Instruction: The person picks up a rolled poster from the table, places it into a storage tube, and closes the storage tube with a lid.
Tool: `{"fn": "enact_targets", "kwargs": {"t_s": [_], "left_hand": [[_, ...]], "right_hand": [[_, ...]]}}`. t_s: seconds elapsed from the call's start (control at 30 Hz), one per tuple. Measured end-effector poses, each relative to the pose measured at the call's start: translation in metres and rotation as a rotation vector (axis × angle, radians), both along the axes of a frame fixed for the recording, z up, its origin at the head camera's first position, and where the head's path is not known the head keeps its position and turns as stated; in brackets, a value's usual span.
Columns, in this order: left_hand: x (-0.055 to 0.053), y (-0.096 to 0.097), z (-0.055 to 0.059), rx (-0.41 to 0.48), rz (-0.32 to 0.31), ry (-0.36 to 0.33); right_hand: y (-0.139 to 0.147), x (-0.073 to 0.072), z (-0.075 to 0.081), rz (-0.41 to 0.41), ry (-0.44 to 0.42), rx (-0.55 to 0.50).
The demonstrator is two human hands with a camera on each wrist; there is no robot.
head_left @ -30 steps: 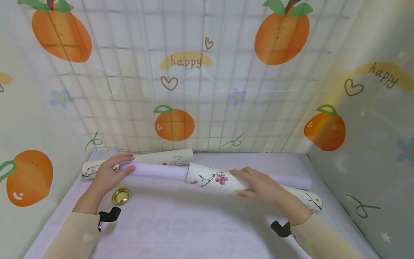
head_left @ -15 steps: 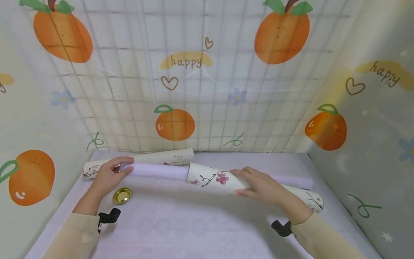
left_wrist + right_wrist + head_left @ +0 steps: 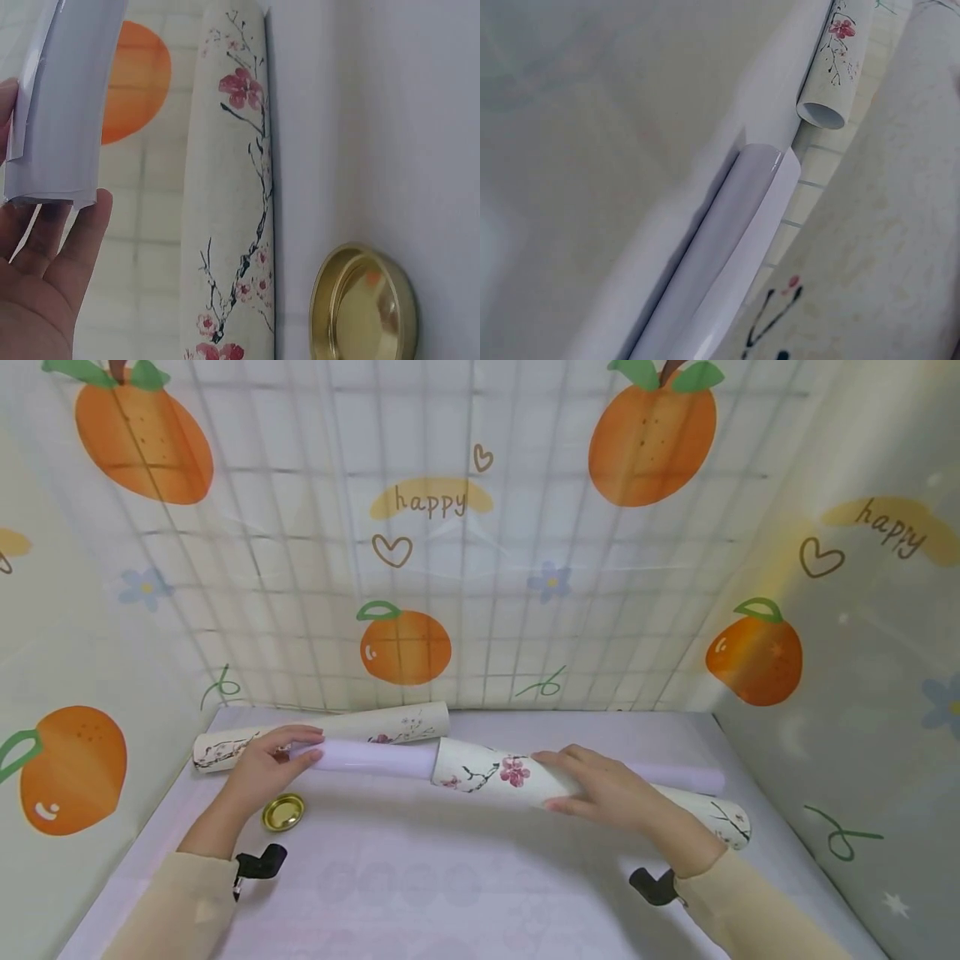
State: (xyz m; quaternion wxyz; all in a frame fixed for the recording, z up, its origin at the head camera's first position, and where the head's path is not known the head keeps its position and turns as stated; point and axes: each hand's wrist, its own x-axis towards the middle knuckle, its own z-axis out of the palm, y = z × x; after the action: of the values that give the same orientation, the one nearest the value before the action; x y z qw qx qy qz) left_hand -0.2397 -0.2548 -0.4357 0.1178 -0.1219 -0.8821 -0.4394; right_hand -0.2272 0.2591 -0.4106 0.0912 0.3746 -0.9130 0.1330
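In the head view my left hand (image 3: 258, 768) grips the left end of a lavender paper roll (image 3: 378, 760). Fingers curl round that end, and loose sheet edges show on the roll (image 3: 64, 105) in the left wrist view. The roll's other end is hidden inside a white tube with plum-blossom print (image 3: 480, 772). My right hand (image 3: 607, 789) holds this tube around its middle, thumb on the near side and fingers over the top. The tube slants down to the right, its surface (image 3: 870, 240) filling one side of the right wrist view.
A second blossom-printed tube (image 3: 408, 722) lies at the back left, its end hollow in the right wrist view. Another lavender roll (image 3: 686, 778) rests behind the held tube. A round gold lid (image 3: 283, 812) lies near my left wrist. Printed curtains (image 3: 510, 627) enclose the table.
My left hand has shifted slightly right, and less of the lavender roll shows between it and the tube's mouth. My right hand and the tube have stayed nearly still.
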Motion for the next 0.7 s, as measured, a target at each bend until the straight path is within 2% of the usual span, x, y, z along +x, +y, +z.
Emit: {"fn": "enact_targets", "kwargs": {"t_s": [0.13, 0.23, 0.47, 0.7], "left_hand": [[0.000, 0.005, -0.002, 0.042, -0.036, -0.069], [0.001, 0.010, -0.004, 0.063, -0.076, -0.095], [0.002, 0.022, -0.005, 0.103, -0.170, -0.060], [0.004, 0.033, -0.003, 0.091, -0.179, -0.077]], "right_hand": [[-0.001, 0.000, 0.000, 0.011, 0.017, 0.002], [-0.002, 0.000, 0.000, 0.007, 0.013, 0.010], [-0.005, -0.001, -0.002, 0.005, -0.001, 0.022], [-0.010, -0.003, -0.002, 0.038, 0.033, 0.013]]}}
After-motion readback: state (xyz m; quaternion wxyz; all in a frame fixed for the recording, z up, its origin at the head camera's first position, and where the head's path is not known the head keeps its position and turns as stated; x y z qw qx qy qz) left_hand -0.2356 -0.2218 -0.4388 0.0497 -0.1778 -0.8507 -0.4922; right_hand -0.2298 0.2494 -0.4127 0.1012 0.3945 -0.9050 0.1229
